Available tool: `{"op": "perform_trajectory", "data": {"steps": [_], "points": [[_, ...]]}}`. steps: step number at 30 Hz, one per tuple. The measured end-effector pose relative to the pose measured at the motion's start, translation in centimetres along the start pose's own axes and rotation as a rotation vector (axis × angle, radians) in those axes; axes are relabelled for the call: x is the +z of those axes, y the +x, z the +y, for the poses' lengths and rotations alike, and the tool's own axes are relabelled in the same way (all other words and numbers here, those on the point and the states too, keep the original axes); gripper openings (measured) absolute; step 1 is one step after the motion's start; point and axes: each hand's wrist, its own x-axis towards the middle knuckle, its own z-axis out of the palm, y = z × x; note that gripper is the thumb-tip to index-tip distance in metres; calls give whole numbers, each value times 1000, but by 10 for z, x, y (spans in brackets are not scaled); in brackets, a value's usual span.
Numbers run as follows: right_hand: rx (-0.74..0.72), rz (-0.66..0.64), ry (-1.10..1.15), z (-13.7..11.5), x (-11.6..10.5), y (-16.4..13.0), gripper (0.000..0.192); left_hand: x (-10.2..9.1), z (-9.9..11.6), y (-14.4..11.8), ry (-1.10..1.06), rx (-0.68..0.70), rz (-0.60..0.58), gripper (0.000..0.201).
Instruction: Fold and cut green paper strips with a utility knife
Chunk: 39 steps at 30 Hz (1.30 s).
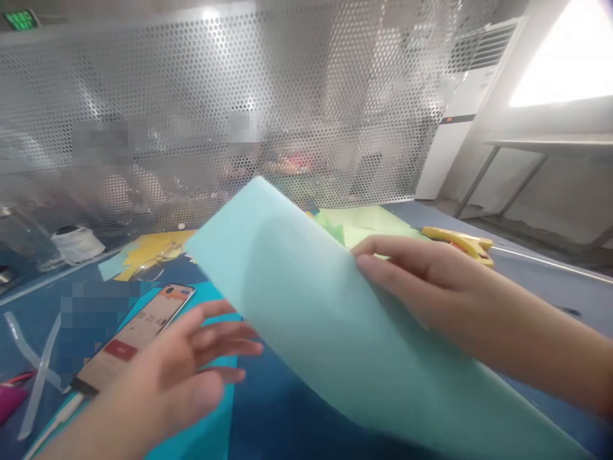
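Observation:
A large sheet of pale blue-green paper [306,294] hangs in the air, tilted and slightly curved, over the dark blue tabletop. My right hand [421,275] pinches its upper right edge between thumb and fingers. On the left, my left hand [191,358] is open, its fingers spread near the sheet's lower left edge; whether the fingertips touch the paper I cannot tell. Behind that hand a phone [138,332] showing a timer lies on a bright blue sheet [201,421], with a white cable plugged into it.
A perforated metal screen [191,128] stands along the back. Before it lie yellow paper pieces [148,252], light green paper sheets [368,223] and a yellow-handled tool [460,244]. Clear plastic strips [41,377] and a magenta object [12,401] lie at the left.

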Motion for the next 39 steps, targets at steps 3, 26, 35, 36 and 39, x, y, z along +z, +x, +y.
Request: {"op": "perform_trajectory", "data": {"steps": [3, 26, 35, 36, 39], "points": [[273, -53, 178, 1, 0, 7, 28, 41, 18, 13, -267, -172, -117, 68], [393, -123, 477, 48, 17, 28, 31, 131, -4, 60, -535, -315, -185, 56], [218, 33, 51, 50, -13, 41, 30, 102, 37, 86, -328, -105, 161, 40], [202, 95, -43, 53, -23, 44, 28, 94, 46, 93, -280, -51, 217, 33], [236, 228, -343, 67, -56, 54, 28, 63, 71, 114, -71, 102, 194, 35]]}}
